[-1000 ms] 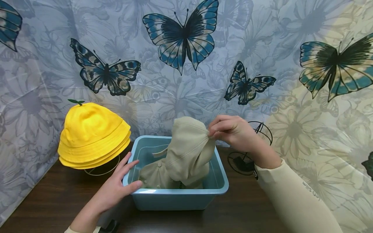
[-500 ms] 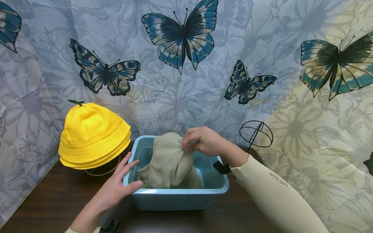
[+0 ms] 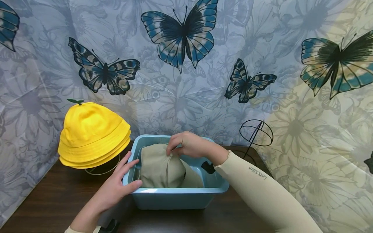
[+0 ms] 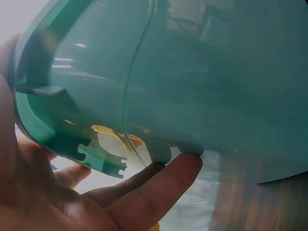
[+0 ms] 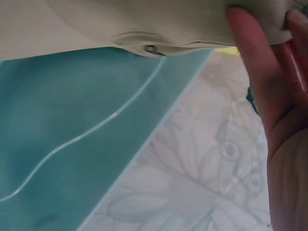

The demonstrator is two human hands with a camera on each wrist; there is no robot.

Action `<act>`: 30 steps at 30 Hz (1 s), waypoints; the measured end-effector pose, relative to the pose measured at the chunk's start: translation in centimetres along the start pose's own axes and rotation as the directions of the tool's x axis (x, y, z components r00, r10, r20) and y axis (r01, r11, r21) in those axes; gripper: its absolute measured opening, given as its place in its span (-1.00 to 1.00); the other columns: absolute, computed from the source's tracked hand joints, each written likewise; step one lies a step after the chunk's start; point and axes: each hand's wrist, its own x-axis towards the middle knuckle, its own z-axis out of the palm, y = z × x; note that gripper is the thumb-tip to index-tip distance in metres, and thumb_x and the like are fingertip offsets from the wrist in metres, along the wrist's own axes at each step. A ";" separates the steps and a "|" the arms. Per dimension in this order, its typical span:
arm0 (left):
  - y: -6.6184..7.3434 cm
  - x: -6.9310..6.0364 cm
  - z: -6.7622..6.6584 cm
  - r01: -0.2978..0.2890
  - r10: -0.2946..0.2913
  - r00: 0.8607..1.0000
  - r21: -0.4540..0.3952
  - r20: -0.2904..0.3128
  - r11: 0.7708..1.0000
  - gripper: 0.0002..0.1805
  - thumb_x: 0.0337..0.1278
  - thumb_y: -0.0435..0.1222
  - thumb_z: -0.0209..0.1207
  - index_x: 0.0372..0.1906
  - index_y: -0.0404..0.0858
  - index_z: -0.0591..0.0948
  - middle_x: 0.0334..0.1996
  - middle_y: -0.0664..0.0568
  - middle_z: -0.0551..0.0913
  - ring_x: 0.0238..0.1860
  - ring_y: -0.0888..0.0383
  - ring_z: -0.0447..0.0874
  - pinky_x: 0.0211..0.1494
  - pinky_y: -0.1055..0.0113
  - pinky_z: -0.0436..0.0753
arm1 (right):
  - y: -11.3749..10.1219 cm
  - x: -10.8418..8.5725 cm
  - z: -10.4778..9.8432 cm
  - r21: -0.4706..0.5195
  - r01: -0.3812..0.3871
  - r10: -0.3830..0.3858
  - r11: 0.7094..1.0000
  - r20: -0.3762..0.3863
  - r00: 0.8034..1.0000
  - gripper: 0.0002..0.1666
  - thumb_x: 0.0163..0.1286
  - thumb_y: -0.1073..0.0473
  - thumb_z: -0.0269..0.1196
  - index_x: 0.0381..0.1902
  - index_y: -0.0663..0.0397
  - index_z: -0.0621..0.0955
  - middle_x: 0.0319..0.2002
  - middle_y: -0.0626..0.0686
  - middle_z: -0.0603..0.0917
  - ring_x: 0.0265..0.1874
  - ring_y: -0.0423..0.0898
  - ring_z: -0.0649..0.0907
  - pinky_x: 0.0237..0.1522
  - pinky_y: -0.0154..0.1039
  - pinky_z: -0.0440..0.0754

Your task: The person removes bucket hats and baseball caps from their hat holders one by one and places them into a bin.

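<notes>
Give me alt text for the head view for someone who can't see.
A person's right hand pinches a beige cap inside a blue bin while the left hand rests on its rim. Yellow hats are stacked at left, a black wire stand at right.

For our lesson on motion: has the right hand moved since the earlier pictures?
Yes: in the head view, the right hand has moved left and down, against the fixed blue tub.

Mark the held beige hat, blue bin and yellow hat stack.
Beige hat (image 3: 155, 166): head view, on the cloth near its middle.
Blue bin (image 3: 172, 201): head view, on the front outer wall.
Yellow hat stack (image 3: 91, 128): head view, on the top hat's crown.
</notes>
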 end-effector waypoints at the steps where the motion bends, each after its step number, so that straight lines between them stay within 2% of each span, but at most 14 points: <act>1: 0.0 0.0 0.0 0.001 -0.001 1.000 0.000 0.000 1.000 -0.25 0.25 -0.01 0.26 0.46 -0.21 0.36 0.59 0.01 -0.21 0.50 -0.27 -0.23 0.21 -0.47 0.22 | 0.1 0.2 0.2 -0.003 -0.019 0.019 1.000 0.016 1.000 -0.72 0.27 0.46 0.35 -0.24 -0.05 0.77 -0.21 -0.21 0.66 -0.20 -0.32 0.64 -0.19 -0.37 0.61; 5: 0.0 0.0 0.0 0.002 -0.002 1.000 -0.001 0.001 1.000 -0.26 0.24 -0.01 0.26 0.46 -0.18 0.37 0.59 0.03 -0.20 0.50 -0.28 -0.23 0.19 -0.47 0.26 | 0.8 0.6 0.9 -0.047 -0.081 0.084 0.996 0.064 0.994 -0.67 0.31 0.50 0.29 -0.17 -0.04 0.77 -0.17 -0.19 0.68 -0.17 -0.28 0.64 -0.17 -0.36 0.60; 9: 0.0 0.0 0.0 0.001 -0.001 1.000 -0.005 0.003 1.000 -0.27 0.24 0.00 0.26 0.46 -0.14 0.37 0.59 0.03 -0.20 0.49 -0.28 -0.23 0.18 -0.46 0.28 | 1.3 0.7 1.4 -0.094 -0.126 0.135 0.988 0.100 0.986 -0.67 0.34 0.44 0.29 -0.06 -0.04 0.76 -0.09 -0.15 0.69 -0.08 -0.24 0.65 -0.07 -0.30 0.60; 16: 0.1 -0.1 0.0 0.005 -0.005 1.000 -0.009 0.004 1.000 -0.29 0.25 -0.04 0.25 0.46 -0.14 0.37 0.59 0.03 -0.21 0.49 -0.28 -0.24 0.18 -0.46 0.28 | 1.2 0.3 1.4 -0.129 -0.204 0.226 0.971 0.193 0.955 -0.58 0.35 0.26 0.35 0.16 -0.11 0.68 0.12 -0.13 0.60 0.13 -0.14 0.56 0.10 -0.24 0.52; 21: 0.3 -0.1 0.0 0.008 -0.008 1.000 -0.007 0.007 1.000 -0.29 0.26 -0.04 0.25 0.46 -0.14 0.37 0.59 0.03 -0.22 0.50 -0.28 -0.25 0.18 -0.46 0.27 | 1.1 -0.9 0.8 -0.115 -0.254 0.270 0.960 0.159 0.950 -0.55 0.36 0.24 0.35 0.20 -0.13 0.66 0.21 -0.11 0.55 0.22 -0.15 0.49 0.15 -0.16 0.50; 30: 0.2 -0.2 0.0 -0.014 0.014 1.000 -0.015 0.005 1.000 -0.31 0.28 -0.08 0.26 0.46 -0.16 0.37 0.59 0.05 -0.22 0.50 -0.27 -0.25 0.20 -0.45 0.25 | 1.0 -2.9 -0.7 -0.088 -0.294 0.303 0.952 0.108 0.947 -0.54 0.37 0.19 0.36 0.22 -0.13 0.64 0.26 -0.03 0.52 0.27 -0.04 0.46 0.18 0.00 0.49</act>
